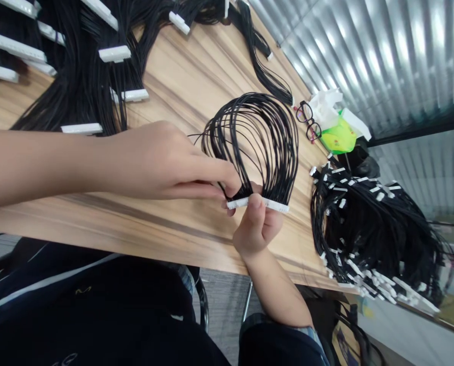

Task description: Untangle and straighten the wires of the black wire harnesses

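A long white connector (pixel 276 205) is held just above the wooden table, with a bundle of thin black wires (pixel 288 147) looping up from it and back into it. My right hand (pixel 255 226) grips the connector near its middle, thumb pressed on its front face and fingers behind. From the left, my left hand (pixel 173 168) reaches over with its fingers closed at the wires by the connector's left end. Its thumb is mostly hidden, and which wire it pinches is not clear. A few loose wire ends stick out left of the loop.
Many black wire bundles with white connectors (pixel 115 53) lie at the upper left of the table (pixel 196 66). A large heap of wire harnesses (pixel 379 229) sits at the right edge. Glasses (pixel 308 122) and a green tissue pack (pixel 339 136) lie near the corrugated wall (pixel 379 56).
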Motion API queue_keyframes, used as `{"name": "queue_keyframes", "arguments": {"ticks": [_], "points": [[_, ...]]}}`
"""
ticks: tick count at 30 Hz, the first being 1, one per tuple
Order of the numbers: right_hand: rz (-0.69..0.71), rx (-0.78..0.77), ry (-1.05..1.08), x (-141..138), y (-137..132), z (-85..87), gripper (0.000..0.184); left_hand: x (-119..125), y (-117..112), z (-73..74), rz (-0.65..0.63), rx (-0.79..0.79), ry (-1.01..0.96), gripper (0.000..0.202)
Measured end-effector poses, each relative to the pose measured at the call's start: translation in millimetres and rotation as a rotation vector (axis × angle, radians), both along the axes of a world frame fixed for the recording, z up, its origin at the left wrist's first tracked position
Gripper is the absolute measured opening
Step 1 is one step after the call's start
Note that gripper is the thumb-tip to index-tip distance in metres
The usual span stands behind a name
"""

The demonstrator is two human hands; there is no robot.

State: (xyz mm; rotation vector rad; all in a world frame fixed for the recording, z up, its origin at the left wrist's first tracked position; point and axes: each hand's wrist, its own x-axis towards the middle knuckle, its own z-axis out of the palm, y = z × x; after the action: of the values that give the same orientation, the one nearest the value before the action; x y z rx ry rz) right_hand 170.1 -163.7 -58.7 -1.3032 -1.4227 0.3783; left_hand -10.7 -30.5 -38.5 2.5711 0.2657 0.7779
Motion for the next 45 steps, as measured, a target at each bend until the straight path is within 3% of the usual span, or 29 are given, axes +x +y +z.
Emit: {"name": "queue_keyframes", "arguments": {"ticks": [2,4,9,11,16,23,27,33,41,45], "points": [[0.019,-0.004,-0.056,1.5,-1.3,-0.8,0.034,1.2,13.0,1.2,-0.199,-0.052,0.039,0.050],[0.052,-0.018,-0.078,3.0,-2.2,-2.1,0.029,0.9,21.9,5.2,-0.279,-0.052,0.076,0.044],[0.050,-0.038,-0.049,3.7,-1.4,-4.5,0.033,1.9,19.6,13.5,-0.288,0.217,-0.001,0.032],[0.028,-0.036,-0.022,2.5,0.2,-3.2,0.038,3.1,14.2,11.2,-0.272,0.252,-0.049,0.030],[0.022,0.020,0.018,-0.3,2.8,2.6,0.037,1.7,9.3,-0.3,-0.131,0.023,-0.105,0.029],[0.036,0.039,0.079,-2.0,0.8,1.9,0.033,-6.1,13.2,-1.1,-0.110,0.124,-0.148,0.033],[0.030,0.058,0.063,-2.2,-0.1,2.8,0.033,-6.6,11.6,1.5,-0.090,0.085,-0.136,0.037],[-0.011,-0.004,-0.134,1.3,-4.0,6.0,0.038,2.6,16.7,-0.7,-0.252,-0.096,-0.017,0.039],[0.103,-0.023,-0.077,2.8,-4.9,-0.7,0.015,0.8,20.9,2.2,-0.292,0.086,-0.046,0.020],[0.081,-0.075,-0.026,-0.3,-2.8,0.7,0.025,2.8,22.0,7.5,-0.216,0.306,-0.075,0.026]]}}
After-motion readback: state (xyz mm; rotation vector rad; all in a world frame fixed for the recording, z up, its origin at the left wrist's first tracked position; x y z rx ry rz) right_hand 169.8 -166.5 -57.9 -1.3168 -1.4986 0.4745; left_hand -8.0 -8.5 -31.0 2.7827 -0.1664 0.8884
